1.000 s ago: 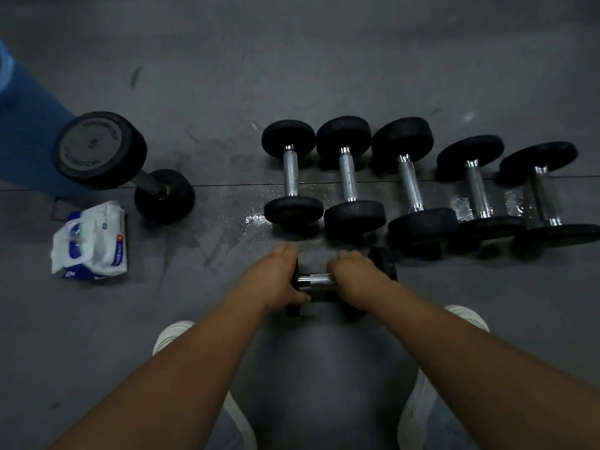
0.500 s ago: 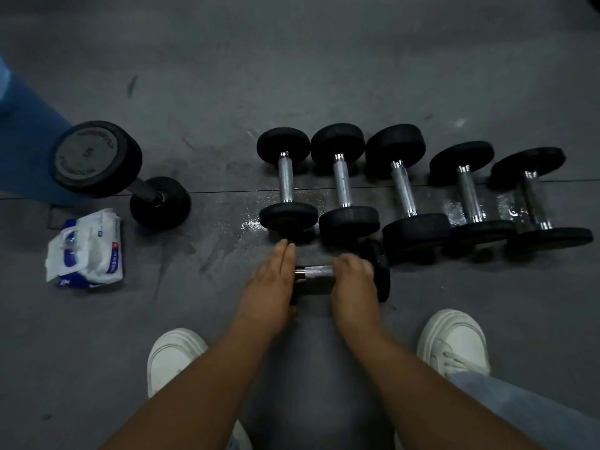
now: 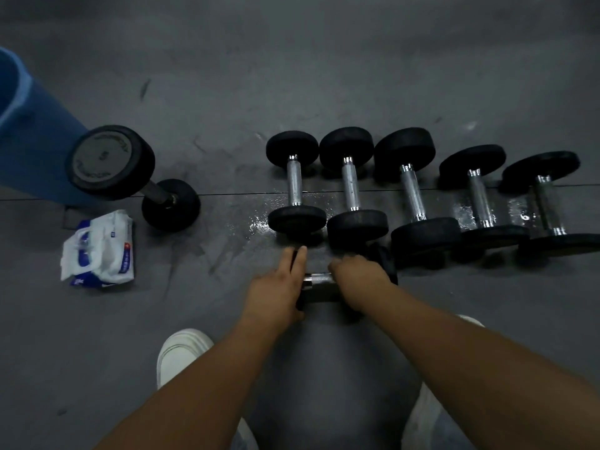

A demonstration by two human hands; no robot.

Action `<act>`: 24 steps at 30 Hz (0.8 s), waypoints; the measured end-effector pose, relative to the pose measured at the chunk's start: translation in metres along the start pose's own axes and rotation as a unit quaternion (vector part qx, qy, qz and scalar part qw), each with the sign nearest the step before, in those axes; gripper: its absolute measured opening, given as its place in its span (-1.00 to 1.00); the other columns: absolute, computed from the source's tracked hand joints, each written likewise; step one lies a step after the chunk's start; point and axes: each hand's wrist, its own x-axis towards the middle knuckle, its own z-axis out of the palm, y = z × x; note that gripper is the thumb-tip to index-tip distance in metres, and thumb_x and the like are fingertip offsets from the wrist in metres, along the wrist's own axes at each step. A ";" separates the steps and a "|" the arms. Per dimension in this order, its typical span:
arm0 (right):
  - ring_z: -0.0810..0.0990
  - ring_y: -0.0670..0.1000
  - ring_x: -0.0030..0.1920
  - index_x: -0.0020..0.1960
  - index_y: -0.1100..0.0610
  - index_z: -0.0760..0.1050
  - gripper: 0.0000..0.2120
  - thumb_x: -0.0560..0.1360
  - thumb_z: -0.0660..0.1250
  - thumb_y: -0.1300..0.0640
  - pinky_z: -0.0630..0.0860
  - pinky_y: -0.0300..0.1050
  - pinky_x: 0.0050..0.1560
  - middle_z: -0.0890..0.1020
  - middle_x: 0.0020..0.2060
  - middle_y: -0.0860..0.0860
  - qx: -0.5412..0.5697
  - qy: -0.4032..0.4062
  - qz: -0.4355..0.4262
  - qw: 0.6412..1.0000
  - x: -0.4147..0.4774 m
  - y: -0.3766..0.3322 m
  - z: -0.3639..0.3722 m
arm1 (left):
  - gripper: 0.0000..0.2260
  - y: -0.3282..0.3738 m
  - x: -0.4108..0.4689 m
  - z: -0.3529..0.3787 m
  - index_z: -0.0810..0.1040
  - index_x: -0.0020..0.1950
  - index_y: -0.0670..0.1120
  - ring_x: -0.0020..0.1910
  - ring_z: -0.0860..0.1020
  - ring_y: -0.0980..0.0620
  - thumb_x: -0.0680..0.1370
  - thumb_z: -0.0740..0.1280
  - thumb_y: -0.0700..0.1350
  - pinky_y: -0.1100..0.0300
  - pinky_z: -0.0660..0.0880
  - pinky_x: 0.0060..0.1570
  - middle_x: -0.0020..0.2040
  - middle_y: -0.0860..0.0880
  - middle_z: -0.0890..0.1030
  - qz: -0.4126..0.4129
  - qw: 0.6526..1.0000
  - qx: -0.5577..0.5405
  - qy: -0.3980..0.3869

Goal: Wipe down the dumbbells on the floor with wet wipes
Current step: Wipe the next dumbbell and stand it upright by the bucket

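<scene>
1. The small dumbbell lies crosswise on the floor, just ahead of my white shoes. It sits close up against the near heads of the row of five dumbbells. Its chrome handle shows between my two grips.
2. My left grip is spread flat against the left head, fingers straight and together, pointing away from me. I judge it is there as a brace, so the round weight cannot roll or slide while the other side is worked.
3. My right grip is curled down over the handle next to the right head, clamped on it. Whether a wipe sits under the palm I cannot tell, because the fingers hide it.
4. The five in the row lie side by side across the floor seam, handles pointing away from me. A wet sheen glistens on the floor around them, which suggests to me that they are already wiped.
5. Far left, a large dumbbell leans on a blue cylinder with one head raised. The wet wipes pack lies just beside its lower head, well apart from both grips but on my left side for a fresh sheet.
6. By my reckoning the small one is the piece in hand, and the large one remains.
</scene>
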 end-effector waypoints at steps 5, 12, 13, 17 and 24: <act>0.51 0.13 0.22 0.25 0.05 0.48 -0.70 0.52 0.28 0.16 0.45 0.02 0.18 0.52 0.24 0.09 -0.039 -0.141 -0.050 0.988 -0.002 0.005 -0.007 | 0.13 -0.006 0.001 -0.006 -0.10 0.60 0.00 0.29 0.49 -0.11 0.27 0.56 0.21 0.04 0.48 0.14 0.51 0.01 0.22 0.025 0.993 -0.065 -0.100; 0.56 0.07 0.08 0.06 0.05 0.55 -0.77 0.49 0.20 0.24 0.50 -0.08 0.06 0.59 0.04 0.03 0.302 0.139 0.082 0.939 -0.026 -0.014 0.029 | -0.08 -0.020 -0.014 -0.004 -0.06 0.61 0.02 0.50 0.26 -0.03 0.46 0.38 0.30 0.08 0.33 0.34 0.62 0.07 0.00 0.042 0.991 -0.124 -0.031; 0.54 0.06 0.12 0.08 0.05 0.55 -0.75 0.49 0.19 0.24 0.49 -0.07 0.08 0.58 0.06 0.02 0.286 0.162 0.069 0.942 -0.031 -0.024 0.033 | -0.07 -0.020 -0.016 -0.001 -0.12 0.62 0.00 0.53 0.21 -0.04 0.47 0.37 0.29 0.08 0.30 0.37 0.63 0.05 -0.07 0.043 0.991 -0.125 -0.039; 0.57 0.03 0.10 0.17 -0.02 0.52 -0.67 0.46 0.18 0.18 0.55 -0.04 0.01 0.56 0.11 -0.03 0.233 0.160 -0.038 0.958 -0.037 -0.029 0.039 | 0.15 -0.012 -0.018 0.013 -0.27 0.59 0.01 0.54 0.17 -0.04 0.35 0.52 0.20 0.02 0.37 0.33 0.61 0.08 -0.23 0.033 0.991 -0.120 -0.054; 0.36 0.01 0.41 0.33 0.03 0.41 -0.63 0.57 0.10 0.21 0.46 -0.06 0.22 0.42 0.35 -0.01 0.202 0.152 -0.044 0.967 -0.035 -0.037 0.034 | 0.12 -0.013 -0.005 0.008 -0.18 0.60 0.00 0.46 0.32 -0.08 0.32 0.55 0.11 0.01 0.44 0.25 0.61 0.09 -0.14 0.004 0.989 -0.138 -0.059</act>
